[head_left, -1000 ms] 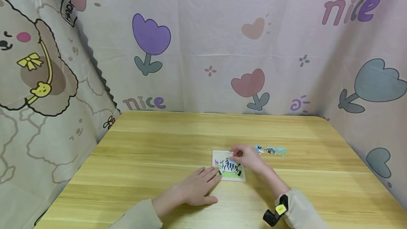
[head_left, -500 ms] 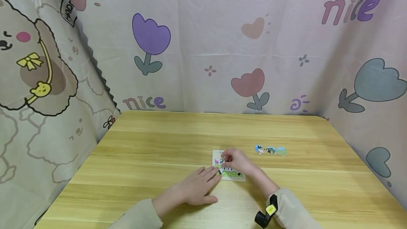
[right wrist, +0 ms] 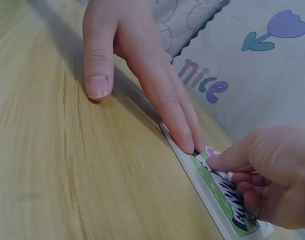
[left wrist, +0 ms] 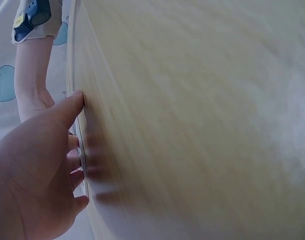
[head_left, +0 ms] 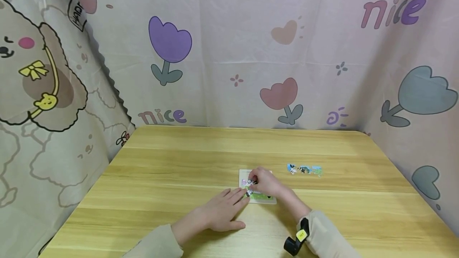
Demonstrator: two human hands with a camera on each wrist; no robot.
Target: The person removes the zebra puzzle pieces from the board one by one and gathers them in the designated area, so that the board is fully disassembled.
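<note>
A small square jigsaw board (head_left: 263,197) with a zebra picture lies on the wooden table in the head view. My left hand (head_left: 222,212) lies flat, its fingertips resting on the board's left edge. Over the upper part of the picture, my right hand (head_left: 267,182) pinches what seems to be a small puzzle piece, mostly hidden by its fingers. In the right wrist view the zebra picture (right wrist: 225,197) shows under the right hand (right wrist: 277,175), whose thumb touches it near the zebra's head. The left wrist view shows the left hand (left wrist: 32,175) with the board out of sight.
Several loose puzzle pieces (head_left: 305,169) lie in a row to the right of and beyond the board. The table (head_left: 161,162) ends at a printed curtain (head_left: 222,31) at the back. A black camera (head_left: 295,242) sits on the right wrist.
My right hand has moved left across the board from its upper right, then settled lower over the zebra's front part. The left hand has stayed in place.
</note>
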